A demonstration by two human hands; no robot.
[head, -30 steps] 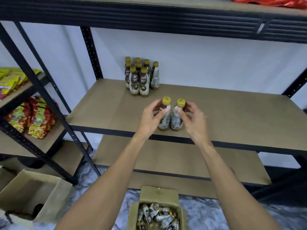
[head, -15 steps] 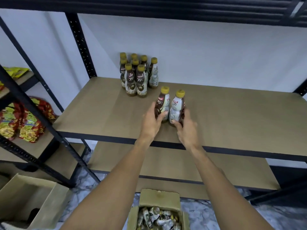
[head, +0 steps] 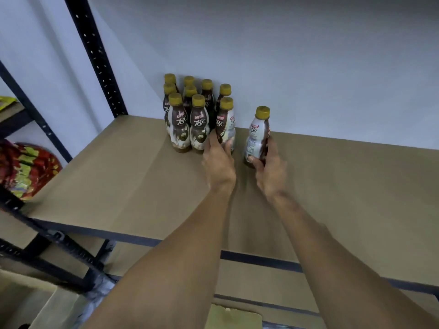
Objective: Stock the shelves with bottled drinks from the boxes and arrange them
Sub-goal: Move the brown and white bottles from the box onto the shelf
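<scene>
Both bottles have moved from mid-shelf (head: 118, 174) to its far side. The left hand (head: 218, 160) grasps the left bottle (head: 225, 124), now beside the bottle cluster (head: 187, 110). The right hand (head: 268, 169) grasps the right bottle (head: 257, 136), apart to the right.

A tan shelf (head: 118, 186) with a dark front edge runs across the middle of the frame, from lower left to the right edge. Upright on it, at upper centre near the back wall, stands a tight cluster of gold-capped brown-and-white bottles (head: 187, 110) in rows. The end bottle (head: 225, 124) stands just beside the right of the cluster's front row. A lone bottle (head: 257, 134) stands apart, further right. A lower board (head: 261, 281) shows beneath. At the left edge, colourful packets (head: 23, 172) lie on a side rack (head: 14, 207).
</scene>
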